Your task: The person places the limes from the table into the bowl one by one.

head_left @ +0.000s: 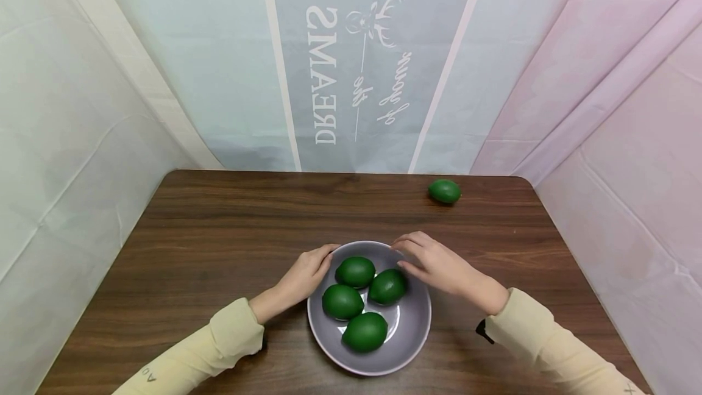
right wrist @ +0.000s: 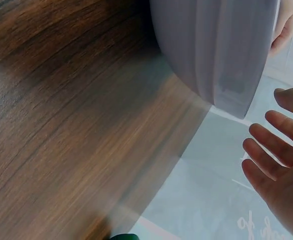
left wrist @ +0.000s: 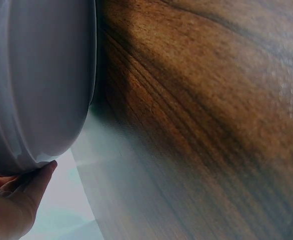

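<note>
A grey-purple bowl sits on the table near its front, with several green limes inside. My left hand holds the bowl at its far left rim, and in the left wrist view its fingers touch the outer wall. By the far right rim is my right hand, its fingers spread and nearly straight over the edge. The right wrist view shows those fingers beside the bowl wall with a gap between them, holding nothing.
One more lime lies near the back right edge of the dark wooden table. Behind the table hangs a pale printed cloth, and light cloth walls stand at both sides.
</note>
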Demonstrator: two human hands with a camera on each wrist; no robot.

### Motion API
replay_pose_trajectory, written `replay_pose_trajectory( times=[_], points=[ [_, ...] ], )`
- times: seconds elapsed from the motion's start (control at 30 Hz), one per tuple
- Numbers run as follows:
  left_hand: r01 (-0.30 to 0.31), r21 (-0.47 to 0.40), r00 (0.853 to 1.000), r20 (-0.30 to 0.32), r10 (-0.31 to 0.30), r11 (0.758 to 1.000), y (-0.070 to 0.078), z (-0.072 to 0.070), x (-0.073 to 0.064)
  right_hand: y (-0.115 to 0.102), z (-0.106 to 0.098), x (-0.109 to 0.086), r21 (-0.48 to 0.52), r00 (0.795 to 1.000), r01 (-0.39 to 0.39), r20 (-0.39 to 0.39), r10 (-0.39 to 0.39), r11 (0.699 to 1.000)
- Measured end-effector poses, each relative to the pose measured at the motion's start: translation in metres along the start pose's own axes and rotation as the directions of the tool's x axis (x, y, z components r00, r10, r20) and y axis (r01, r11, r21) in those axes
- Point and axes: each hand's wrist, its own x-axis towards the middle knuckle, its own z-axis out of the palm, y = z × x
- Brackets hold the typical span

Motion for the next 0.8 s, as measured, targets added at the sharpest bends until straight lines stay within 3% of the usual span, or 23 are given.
replay_pose_trajectory(
  times=[0.47, 0.8],
  points=[
    [0.003, 0.001, 1.0, -0.003, -0.003, 1.0, -0.001, 0.001, 0.0, 0.011, 0.0, -0.003, -0.02, 1.0, -0.011, -0.027, 0.01, 1.0],
    [0.007, 0.006, 1.0, -0.003, -0.007, 1.0, 0.0, 0.002, 0.0, 0.022, 0.002, -0.007, -0.012, 0.995, -0.096, -0.004, 0.096, 0.995]
  ],
)
